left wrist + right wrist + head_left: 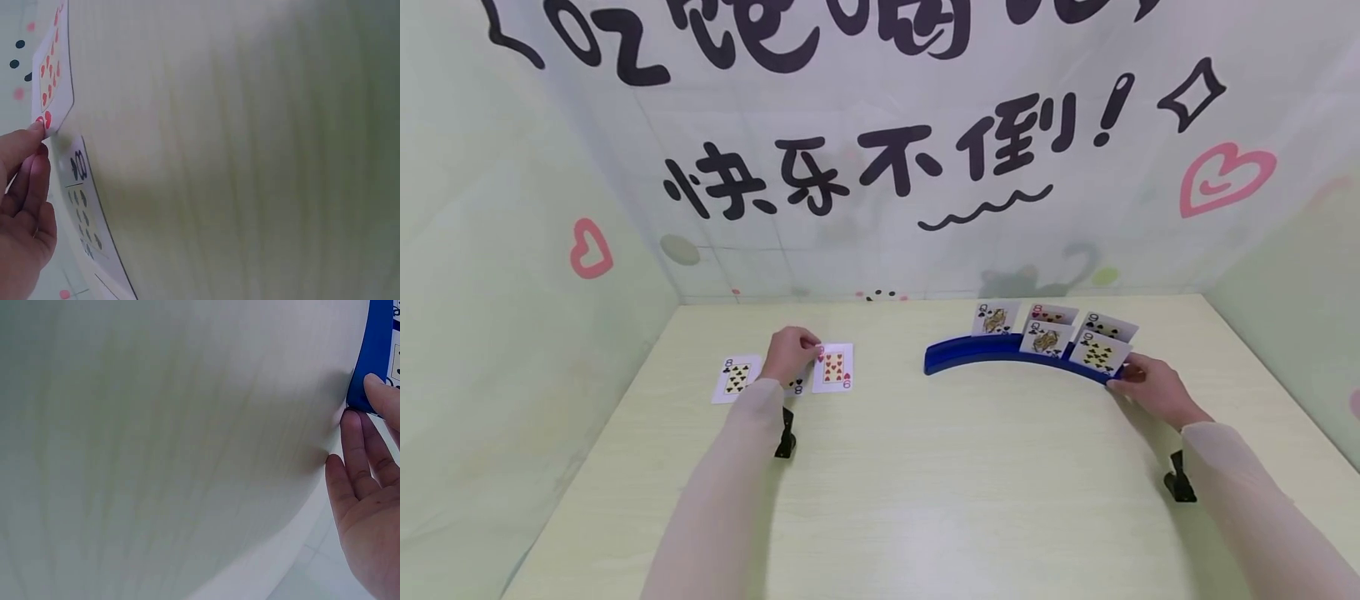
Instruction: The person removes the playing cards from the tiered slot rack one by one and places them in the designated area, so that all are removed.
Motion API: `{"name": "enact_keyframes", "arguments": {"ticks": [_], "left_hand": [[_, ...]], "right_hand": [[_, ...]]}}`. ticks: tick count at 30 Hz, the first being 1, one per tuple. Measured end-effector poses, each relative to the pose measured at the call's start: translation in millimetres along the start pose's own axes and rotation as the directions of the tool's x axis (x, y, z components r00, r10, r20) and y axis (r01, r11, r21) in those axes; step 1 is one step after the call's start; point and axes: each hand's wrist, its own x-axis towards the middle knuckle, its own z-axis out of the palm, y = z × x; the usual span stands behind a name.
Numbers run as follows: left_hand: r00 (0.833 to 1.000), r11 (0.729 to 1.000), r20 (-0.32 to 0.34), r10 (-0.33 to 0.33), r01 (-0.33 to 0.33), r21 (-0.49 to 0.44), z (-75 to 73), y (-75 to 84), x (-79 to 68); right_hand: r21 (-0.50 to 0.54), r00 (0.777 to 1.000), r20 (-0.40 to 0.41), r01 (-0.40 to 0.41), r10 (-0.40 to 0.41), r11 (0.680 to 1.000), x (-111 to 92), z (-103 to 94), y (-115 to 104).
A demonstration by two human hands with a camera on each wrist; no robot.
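Observation:
My left hand (786,354) pinches the near corner of a red hearts playing card (834,368), probably a nine, between thumb and fingertips. In the left wrist view this card (55,81) looks tilted up. Partly covered by the hand is a black eight (797,385); left of it lies an eight of clubs (737,379). At the right, my right hand (1157,390) holds the right end of a curved blue card holder (973,352), thumb (378,387) on its face and fingers at its end. Queens (1047,340), nines (1099,353) and a red card (1051,313) stand in the holder.
A pale wood-grain table (925,500) carries everything. White printed cloth (850,242) hangs behind it and along both sides. A black wrist mount (786,433) shows at the left sleeve, another (1180,479) at the right sleeve.

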Motion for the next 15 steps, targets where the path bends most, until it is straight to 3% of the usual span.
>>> {"name": "enact_keyframes", "arguments": {"ticks": [7, 15], "left_hand": [[1.0, 0.999, -0.003, -0.031, 0.031, 0.043, 1.6, 0.6, 0.9], [1.0, 0.998, 0.018, -0.022, 0.021, 0.059, 1.6, -0.9, 1.7]], "right_hand": [[0.007, 1.0, 0.001, -0.002, 0.002, 1.0, -0.7, -0.3, -0.7], [-0.001, 1.0, -0.02, 0.004, -0.004, 1.0, -1.0, 1.2, -0.5]]}}
